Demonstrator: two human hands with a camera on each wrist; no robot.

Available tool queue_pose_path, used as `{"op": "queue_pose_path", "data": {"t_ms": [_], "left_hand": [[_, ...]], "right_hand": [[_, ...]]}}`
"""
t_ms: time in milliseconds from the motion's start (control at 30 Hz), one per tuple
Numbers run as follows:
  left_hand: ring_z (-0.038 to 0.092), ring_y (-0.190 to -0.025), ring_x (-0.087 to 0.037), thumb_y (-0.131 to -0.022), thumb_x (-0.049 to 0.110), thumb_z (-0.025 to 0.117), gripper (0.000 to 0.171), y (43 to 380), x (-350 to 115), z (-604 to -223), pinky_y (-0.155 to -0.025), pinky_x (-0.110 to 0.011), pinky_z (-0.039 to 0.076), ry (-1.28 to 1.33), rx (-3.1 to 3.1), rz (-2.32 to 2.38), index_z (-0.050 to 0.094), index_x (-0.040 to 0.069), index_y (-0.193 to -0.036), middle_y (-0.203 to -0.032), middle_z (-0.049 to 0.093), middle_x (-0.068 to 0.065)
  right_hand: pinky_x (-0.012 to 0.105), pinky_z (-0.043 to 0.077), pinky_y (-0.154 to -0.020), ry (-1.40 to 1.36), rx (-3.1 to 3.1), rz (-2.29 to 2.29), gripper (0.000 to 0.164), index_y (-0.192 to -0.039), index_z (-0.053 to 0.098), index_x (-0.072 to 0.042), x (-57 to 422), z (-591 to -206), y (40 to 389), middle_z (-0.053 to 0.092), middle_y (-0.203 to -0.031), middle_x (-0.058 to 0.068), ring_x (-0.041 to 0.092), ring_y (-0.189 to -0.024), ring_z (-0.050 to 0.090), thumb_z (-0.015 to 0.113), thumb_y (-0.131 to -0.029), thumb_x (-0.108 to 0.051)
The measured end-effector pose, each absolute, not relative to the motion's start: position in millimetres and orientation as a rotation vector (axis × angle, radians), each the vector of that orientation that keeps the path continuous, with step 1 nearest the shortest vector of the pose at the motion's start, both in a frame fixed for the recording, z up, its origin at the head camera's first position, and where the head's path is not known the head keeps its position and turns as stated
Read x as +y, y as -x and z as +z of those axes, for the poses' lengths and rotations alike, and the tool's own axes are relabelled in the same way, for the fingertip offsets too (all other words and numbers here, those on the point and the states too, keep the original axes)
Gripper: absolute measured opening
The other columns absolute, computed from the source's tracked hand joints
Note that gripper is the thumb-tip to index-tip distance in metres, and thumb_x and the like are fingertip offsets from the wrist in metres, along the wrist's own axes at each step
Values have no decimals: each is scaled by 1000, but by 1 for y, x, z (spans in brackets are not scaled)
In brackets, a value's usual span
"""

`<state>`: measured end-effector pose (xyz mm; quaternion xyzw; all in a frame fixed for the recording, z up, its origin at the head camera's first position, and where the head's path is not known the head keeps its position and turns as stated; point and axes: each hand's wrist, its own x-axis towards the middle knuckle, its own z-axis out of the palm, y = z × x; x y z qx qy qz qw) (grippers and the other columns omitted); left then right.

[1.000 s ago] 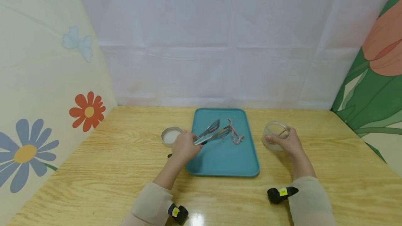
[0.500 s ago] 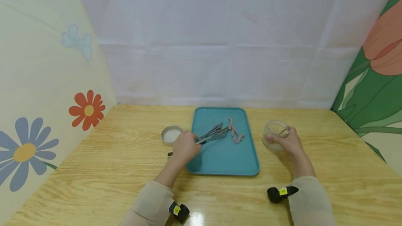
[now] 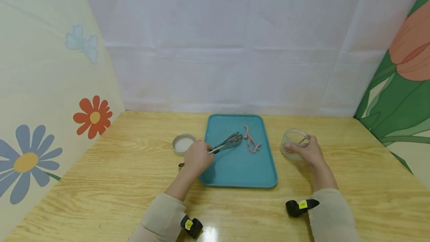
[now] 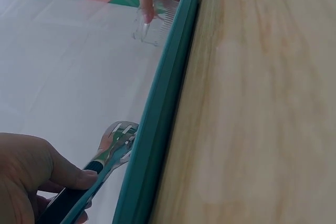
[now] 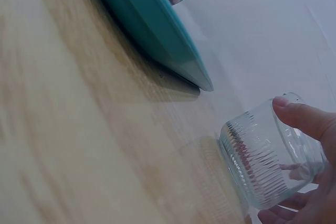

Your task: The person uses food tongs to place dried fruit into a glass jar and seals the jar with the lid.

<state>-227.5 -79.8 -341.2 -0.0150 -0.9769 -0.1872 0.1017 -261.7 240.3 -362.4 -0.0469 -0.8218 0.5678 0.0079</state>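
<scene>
- Light sleeves are worn on both arms, with a black camera mounted at the left wrist.
- Metal tongs are gripped by the left hand; their tips are held close together above the blue tray.
- A clear glass jar is gripped near its rim by the right hand, on the table right of the tray.
- A round lid is seen left of the tray, near the left hand.
- Pink strips are laid on the tray, just beyond the tong tips.
- The back is covered by a white sheet.

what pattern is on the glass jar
The glass jar has fine ribs on its lower part, clearest in the right wrist view.
</scene>
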Motion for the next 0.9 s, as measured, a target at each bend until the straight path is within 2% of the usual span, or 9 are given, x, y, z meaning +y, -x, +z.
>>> {"op": "queue_pose_path", "data": {"t_ms": [133, 333, 567, 733, 900], "left_hand": [[43, -53, -16, -73, 14, 63, 9, 228, -80, -342, -42, -28, 33, 55, -2880, -562, 64, 14, -63, -63, 48, -2], [45, -52, -15, -74, 16, 64, 6, 230, -81, -344, -42, -27, 35, 50, -2876, -590, 68, 13, -70, -64, 51, -2], [45, -49, -15, -75, 16, 63, 8, 233, -83, -344, -40, -27, 35, 43, -2862, -631, 67, 13, -69, -59, 53, 1], [46, -48, -15, -77, 17, 62, 8, 235, -81, -341, -39, -27, 35, -7, -2830, -668, 69, 13, -78, -63, 56, 0], [50, -53, -16, -76, 19, 64, 13, 236, -78, -337, -39, -29, 36, -55, -2785, -723, 70, 15, -87, -72, 60, -2]], "right_hand": [[48, 20, -93, 148, -2573, 1770, 105, -134, -5, 6, 240, -362, 261, 10, -132, 32, 40, -117, 20, 71, -71, -27], [48, 21, -93, 127, -2586, 1756, 107, -133, -6, 7, 240, -362, 262, 10, -132, 33, 41, -117, 20, 71, -70, -32], [47, 21, -93, 136, -2561, 1763, 109, -133, -5, 7, 241, -363, 262, 13, -131, 32, 39, -116, 22, 73, -67, -33], [48, 20, -94, 119, -2574, 1772, 107, -134, -9, 5, 241, -361, 261, 7, -133, 33, 41, -118, 18, 70, -71, -30], [47, 20, -94, 121, -2585, 1780, 105, -133, -9, 5, 241, -360, 262, 9, -132, 33, 41, -118, 20, 69, -72, -28]]}}
